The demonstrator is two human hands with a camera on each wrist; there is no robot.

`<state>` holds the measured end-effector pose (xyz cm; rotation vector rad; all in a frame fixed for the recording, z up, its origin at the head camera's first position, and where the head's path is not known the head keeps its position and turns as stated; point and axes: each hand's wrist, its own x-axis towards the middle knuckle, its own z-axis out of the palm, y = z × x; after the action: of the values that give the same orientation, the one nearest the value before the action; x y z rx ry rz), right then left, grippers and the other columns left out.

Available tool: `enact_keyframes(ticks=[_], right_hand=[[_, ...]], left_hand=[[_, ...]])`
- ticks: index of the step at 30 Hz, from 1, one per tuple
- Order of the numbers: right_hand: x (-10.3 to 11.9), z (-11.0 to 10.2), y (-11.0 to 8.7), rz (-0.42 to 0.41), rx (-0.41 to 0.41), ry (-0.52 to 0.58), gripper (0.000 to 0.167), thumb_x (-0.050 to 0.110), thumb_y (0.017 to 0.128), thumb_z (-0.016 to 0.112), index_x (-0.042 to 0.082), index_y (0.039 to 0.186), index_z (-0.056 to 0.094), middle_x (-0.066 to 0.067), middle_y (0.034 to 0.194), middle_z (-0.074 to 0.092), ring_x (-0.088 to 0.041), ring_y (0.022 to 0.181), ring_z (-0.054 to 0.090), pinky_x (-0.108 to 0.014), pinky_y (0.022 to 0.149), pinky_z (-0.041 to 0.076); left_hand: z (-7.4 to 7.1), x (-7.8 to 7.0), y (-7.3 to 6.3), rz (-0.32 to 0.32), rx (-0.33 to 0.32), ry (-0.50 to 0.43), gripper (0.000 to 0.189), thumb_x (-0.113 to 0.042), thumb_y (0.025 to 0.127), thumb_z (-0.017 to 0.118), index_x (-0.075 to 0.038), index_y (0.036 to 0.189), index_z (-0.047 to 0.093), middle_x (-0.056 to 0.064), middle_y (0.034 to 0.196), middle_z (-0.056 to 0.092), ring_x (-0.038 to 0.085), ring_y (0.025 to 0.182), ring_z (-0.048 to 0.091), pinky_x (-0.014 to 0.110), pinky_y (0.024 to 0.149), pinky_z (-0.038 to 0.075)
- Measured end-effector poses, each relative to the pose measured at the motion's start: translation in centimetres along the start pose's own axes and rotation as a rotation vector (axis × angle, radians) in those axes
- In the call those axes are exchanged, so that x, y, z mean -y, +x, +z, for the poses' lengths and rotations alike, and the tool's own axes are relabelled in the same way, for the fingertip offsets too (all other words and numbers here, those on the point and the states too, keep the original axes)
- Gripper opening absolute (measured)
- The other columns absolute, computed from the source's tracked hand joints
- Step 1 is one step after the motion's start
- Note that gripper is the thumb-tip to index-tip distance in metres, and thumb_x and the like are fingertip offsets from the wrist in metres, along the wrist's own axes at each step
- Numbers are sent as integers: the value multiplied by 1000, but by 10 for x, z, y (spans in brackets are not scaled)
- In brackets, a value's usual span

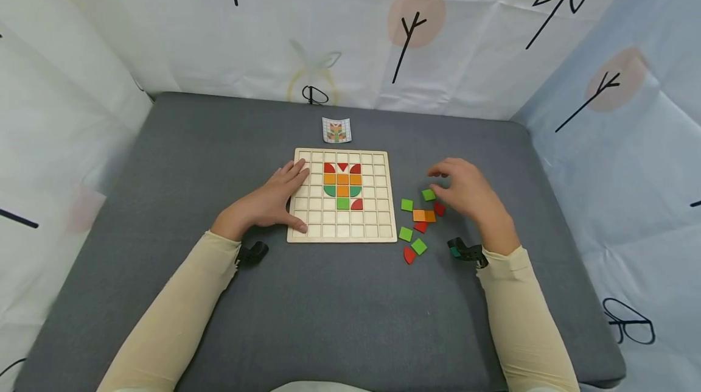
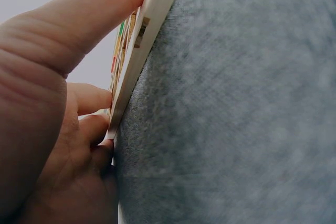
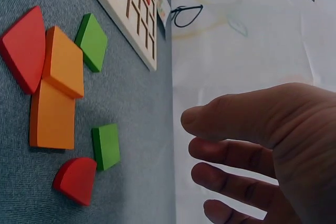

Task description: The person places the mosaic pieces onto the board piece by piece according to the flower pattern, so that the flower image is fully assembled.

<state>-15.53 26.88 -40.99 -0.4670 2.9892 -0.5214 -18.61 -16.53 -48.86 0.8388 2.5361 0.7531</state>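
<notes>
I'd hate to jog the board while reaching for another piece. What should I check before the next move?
1. Board steadied: ok, the left hand rests on its left edge.
2. Right hand free: ok, nothing between thumb and fingers.
3. Loose pieces within reach: ok, they lie right of the board, near the right hand.
4. Pieces spaced apart: not ok, two orange squares touch.
5. Design matches the card beyond the board: cannot tell, its print is too small.

Left hand (image 1: pixel 274 200) on left edge of grid board (image 1: pixel 380 217); right hand (image 1: pixel 465 190) beside loose blocks (image 1: pixel 418 215), contact unclear.
</notes>
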Motion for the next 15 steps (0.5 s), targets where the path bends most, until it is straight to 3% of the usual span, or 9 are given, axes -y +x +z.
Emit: enact_keyframes(ticks=[15], right_hand=[[-15,14,-1,67,105,24,30,6,101,75,-2,130,75,-22,131,68,-42,115,62,-61,98,51]], left_hand=[[0,0,1,-7,6,0,138,-53,78,97,0,173,13,17,181,-3,38,165,-10,57,130,0]])
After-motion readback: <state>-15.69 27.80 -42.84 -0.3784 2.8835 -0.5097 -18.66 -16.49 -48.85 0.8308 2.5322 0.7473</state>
